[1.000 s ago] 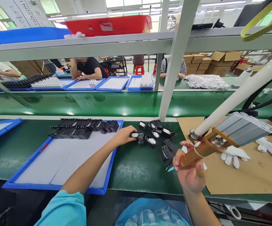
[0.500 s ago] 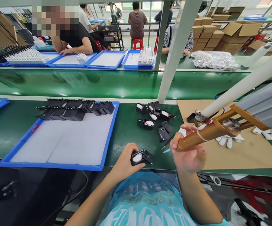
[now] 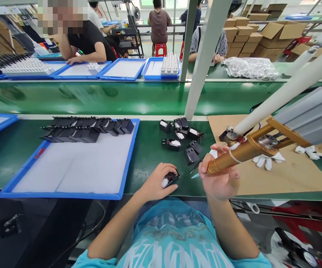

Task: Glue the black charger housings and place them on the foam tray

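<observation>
My left hand (image 3: 156,182) is closed around a small black plastic case (image 3: 173,178) with a white piece inside, low over the table's front edge. The fingers cover part of the case. My right hand (image 3: 218,182) is curled about the lower end of a gold-coloured cylindrical tool (image 3: 228,160) with a grey body, its thumb apart. Beyond the hands lie several similar black cases (image 3: 174,144), some with white pieces showing. A thin dark tool (image 3: 195,166) and a pale blue tip (image 3: 195,176) lie beside the right hand.
A blue-rimmed tray (image 3: 126,162) holds rows of black cases (image 3: 86,134) on the left. White gloves (image 3: 268,160) lie on brown cardboard (image 3: 292,178) at right. A slanted white post (image 3: 202,63) and a white tube (image 3: 283,89) cross the view. Other people sit across the green bench.
My left hand has moved slightly right and up with the black case, its fingers now lying over the case's top. The right hand stays at the gold-coloured tool. The view has shifted slightly.
</observation>
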A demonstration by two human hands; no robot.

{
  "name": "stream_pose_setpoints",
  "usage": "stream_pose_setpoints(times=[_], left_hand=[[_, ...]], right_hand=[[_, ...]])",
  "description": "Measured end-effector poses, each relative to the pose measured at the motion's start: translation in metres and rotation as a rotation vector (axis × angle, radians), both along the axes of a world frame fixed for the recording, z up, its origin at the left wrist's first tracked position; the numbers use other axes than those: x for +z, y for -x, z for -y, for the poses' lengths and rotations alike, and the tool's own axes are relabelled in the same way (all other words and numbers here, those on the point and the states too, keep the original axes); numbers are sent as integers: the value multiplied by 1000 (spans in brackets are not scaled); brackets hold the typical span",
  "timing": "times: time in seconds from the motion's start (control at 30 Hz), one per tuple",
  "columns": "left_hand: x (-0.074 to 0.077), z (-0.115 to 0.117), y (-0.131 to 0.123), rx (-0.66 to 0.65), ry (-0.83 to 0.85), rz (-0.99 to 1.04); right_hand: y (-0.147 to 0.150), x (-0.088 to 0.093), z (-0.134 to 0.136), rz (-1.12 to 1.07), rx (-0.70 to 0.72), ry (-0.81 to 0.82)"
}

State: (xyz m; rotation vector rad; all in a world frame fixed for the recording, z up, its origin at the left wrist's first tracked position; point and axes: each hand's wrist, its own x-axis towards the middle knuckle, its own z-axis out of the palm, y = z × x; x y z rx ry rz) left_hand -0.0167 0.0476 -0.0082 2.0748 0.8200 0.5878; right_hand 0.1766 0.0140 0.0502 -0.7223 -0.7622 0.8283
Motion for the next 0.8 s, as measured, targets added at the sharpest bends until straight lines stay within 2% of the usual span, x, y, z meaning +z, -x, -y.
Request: stream_pose_setpoints(times=[0.1,0.17,0.27,0.4,0.47,0.7,0.8], left_hand=[[-9,8,-1,172,-169,32],[-13,10,0,230,-210,57],[-11,9,4,219,-124,24],[-3,7,13,104,82,-46],[-3,8,16,87,123,-53],[-22,19,12,313,-18,-29],[-27,26,13,334,-67,10]], right_hand=[[0,-1,0,-9,15,-18],[-1,-2,0,-12,32,-40],[0,-3,-1,-13,43,-49],[1,-2,-1,-14,28,-13],[1,-1,-2,-7,16,11],[3,0,-2,-11,32,-2],[2,1,0,-7,26,6]])
